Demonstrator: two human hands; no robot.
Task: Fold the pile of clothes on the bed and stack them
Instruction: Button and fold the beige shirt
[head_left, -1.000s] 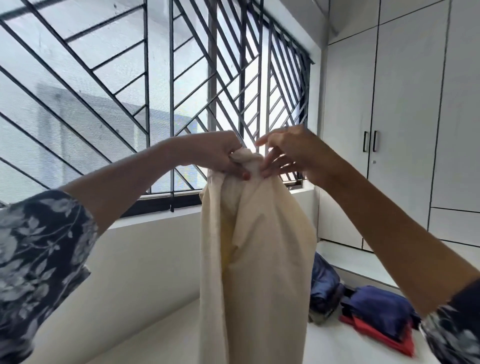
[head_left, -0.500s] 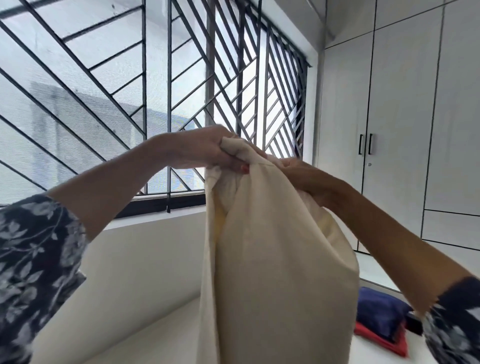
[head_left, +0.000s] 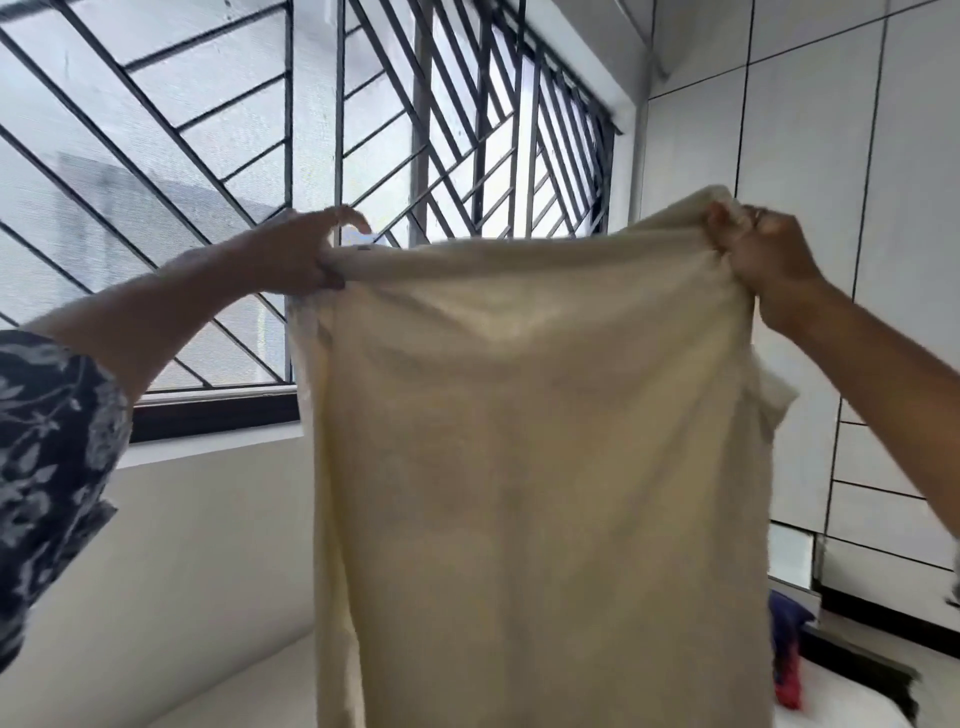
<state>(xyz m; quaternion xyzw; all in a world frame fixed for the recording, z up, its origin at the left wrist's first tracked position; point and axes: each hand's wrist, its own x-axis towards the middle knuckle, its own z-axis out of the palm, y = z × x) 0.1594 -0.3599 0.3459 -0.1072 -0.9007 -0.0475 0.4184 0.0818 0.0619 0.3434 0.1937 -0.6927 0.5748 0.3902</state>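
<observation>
We see a cream cloth (head_left: 530, 467) held up and spread wide across the middle of the frame, hanging down past the lower edge. Our left hand (head_left: 306, 254) grips its top corner at centre left, fingers curled round the bunched edge. Our right hand (head_left: 763, 260) pinches the other top corner at upper right, fingers closed on the fabric. Behind it are a barred window (head_left: 208, 156) and white cupboards (head_left: 831, 208). Blue and red clothes (head_left: 787, 670) lie at lower right.
</observation>
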